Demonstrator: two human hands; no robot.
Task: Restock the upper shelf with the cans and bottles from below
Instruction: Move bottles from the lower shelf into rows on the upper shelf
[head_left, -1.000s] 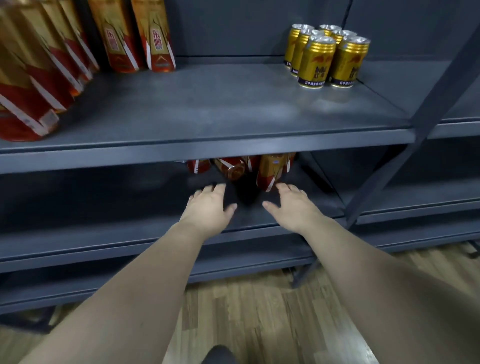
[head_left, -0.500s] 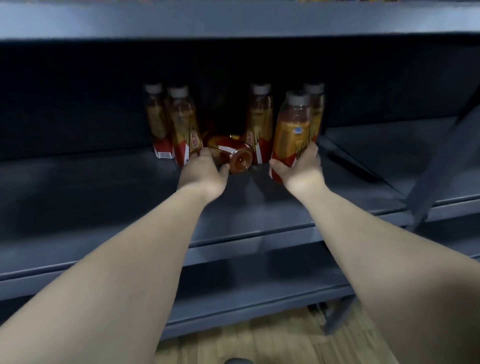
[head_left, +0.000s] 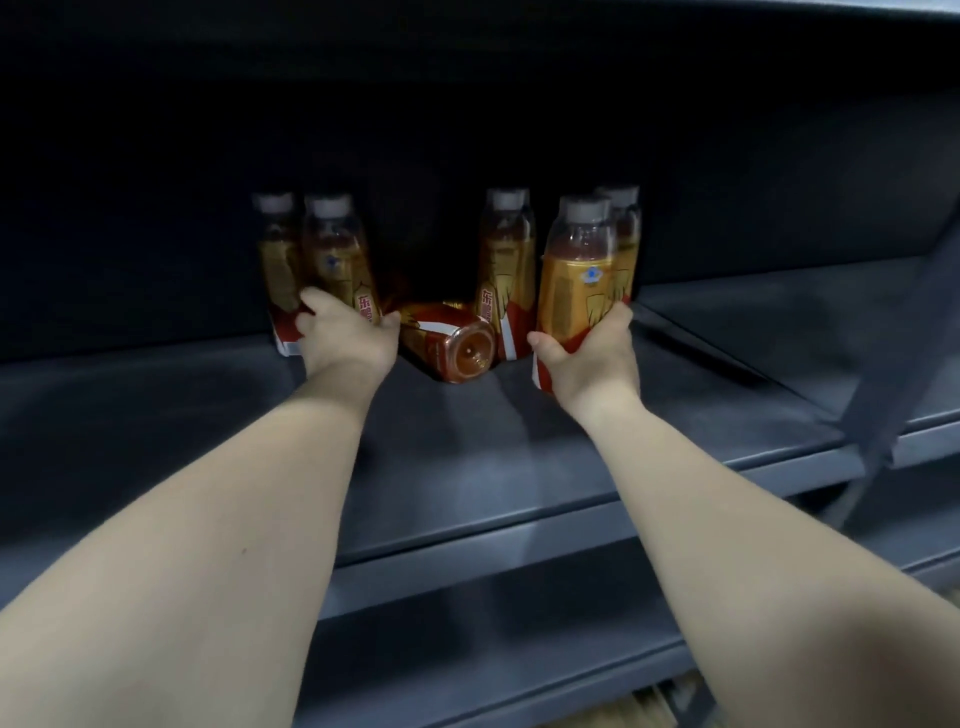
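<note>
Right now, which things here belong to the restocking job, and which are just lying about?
Belongs to the job:
front-left clear plastic bottle with gold-and-red label
front-right bottle
toppled bottle
middle bottle
back-left bottle
back-right bottle

Just there:
dark grey metal shelf board
diagonal grey metal brace
wooden floor

upright bottles (head_left: 506, 260): five stood on the shelf (head_left: 467, 441)
toppled bottle (head_left: 452, 343): one lay on its side
hands: two showed, left hand (head_left: 348, 343) and right hand (head_left: 592, 358)
</note>
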